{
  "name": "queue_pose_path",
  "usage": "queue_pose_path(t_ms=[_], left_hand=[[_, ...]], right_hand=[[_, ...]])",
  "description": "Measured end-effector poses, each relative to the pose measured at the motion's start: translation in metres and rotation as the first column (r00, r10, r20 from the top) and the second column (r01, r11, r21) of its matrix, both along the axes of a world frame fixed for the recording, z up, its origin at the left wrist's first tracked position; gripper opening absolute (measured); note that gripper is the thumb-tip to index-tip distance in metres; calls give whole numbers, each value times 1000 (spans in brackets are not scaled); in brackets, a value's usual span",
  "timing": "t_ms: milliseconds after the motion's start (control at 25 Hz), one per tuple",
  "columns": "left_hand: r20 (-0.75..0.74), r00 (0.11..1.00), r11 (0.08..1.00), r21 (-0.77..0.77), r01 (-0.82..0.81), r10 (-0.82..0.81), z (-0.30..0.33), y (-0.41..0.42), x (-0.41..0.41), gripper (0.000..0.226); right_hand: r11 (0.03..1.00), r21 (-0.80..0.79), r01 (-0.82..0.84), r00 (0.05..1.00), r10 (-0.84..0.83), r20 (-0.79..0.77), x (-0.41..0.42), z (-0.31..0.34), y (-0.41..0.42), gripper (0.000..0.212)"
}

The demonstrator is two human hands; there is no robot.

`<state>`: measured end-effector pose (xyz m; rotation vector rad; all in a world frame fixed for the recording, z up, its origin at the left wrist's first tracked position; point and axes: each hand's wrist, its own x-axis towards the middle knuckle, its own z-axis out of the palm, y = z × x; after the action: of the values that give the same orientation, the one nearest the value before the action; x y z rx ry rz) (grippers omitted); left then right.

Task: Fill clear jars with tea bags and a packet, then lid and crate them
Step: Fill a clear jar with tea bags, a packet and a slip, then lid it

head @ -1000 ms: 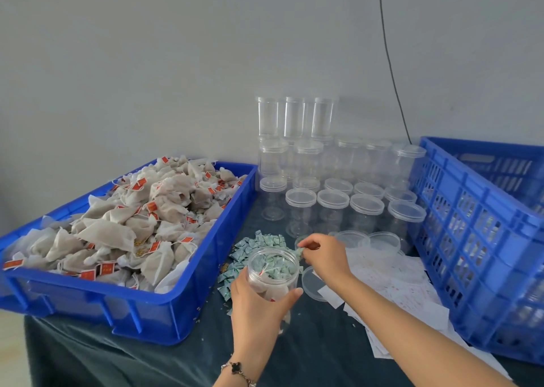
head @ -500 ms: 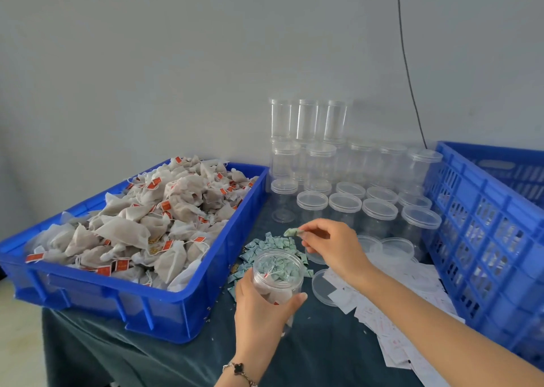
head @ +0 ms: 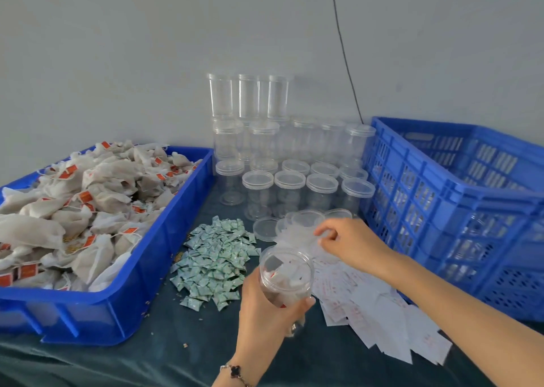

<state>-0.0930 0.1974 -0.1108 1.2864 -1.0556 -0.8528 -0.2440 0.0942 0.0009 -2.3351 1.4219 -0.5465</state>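
The jar [head: 286,275] is clear and has tea bags inside it, and it has no lid on. The left hand [head: 265,307] holds it with fingers and thumb curled round its side, lifted a little and tipped over the dark green cloth [head: 164,354] that covers the table. The right hand [head: 350,244] is just past the jar, with its fingers bent down on a clear lid [head: 306,225] in a little pile of loose lids; I cannot tell if it really pinches the lid or only touches it. Under that hand and its arm lie lots of white paper slips [head: 382,313] with red print, spread out on the cloth. Just left of the jar is a heap of small green packets [head: 215,257]. On the far left sits a big blue tray [head: 141,283] full of white tea bags [head: 82,204] with red tags. At the back of the table, by the wall, stand many empty clear jars [head: 290,189], some with lids on, some stacked on top of others. On the right is a tall blue crate [head: 459,198] with holes in its sides, and some clear jars show through the holes low down. The wall [head: 117,48] behind is plain and pale grey. A thin black cord [head: 344,51] hangs down it toward the crate's back corner. A bracelet [head: 235,372] with a dark charm is on the left wrist.
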Motion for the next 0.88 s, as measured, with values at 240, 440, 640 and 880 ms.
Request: queue_pose_path(t_ms=[240, 440, 640, 880], left_hand=[[25, 998, 998, -46, -50, 51, -23, 4, -1, 80], [136, 983, 992, -52, -117, 123, -27, 1, -1, 82], [118, 986, 992, -61, -114, 121, -28, 0, -1, 82], [72, 993, 990, -112, -84, 92, -27, 2, -1, 80]], right_hand=[[998, -6, 69, 900, -65, -430, -40, -113, 33, 54], [928, -347, -135, 928, -4, -373, -42, -132, 61, 50], [934, -358, 5, 995, -40, -91, -42, -114, 58, 18], [949, -224, 222, 871, -90, 482, -25, -47, 58, 16]])
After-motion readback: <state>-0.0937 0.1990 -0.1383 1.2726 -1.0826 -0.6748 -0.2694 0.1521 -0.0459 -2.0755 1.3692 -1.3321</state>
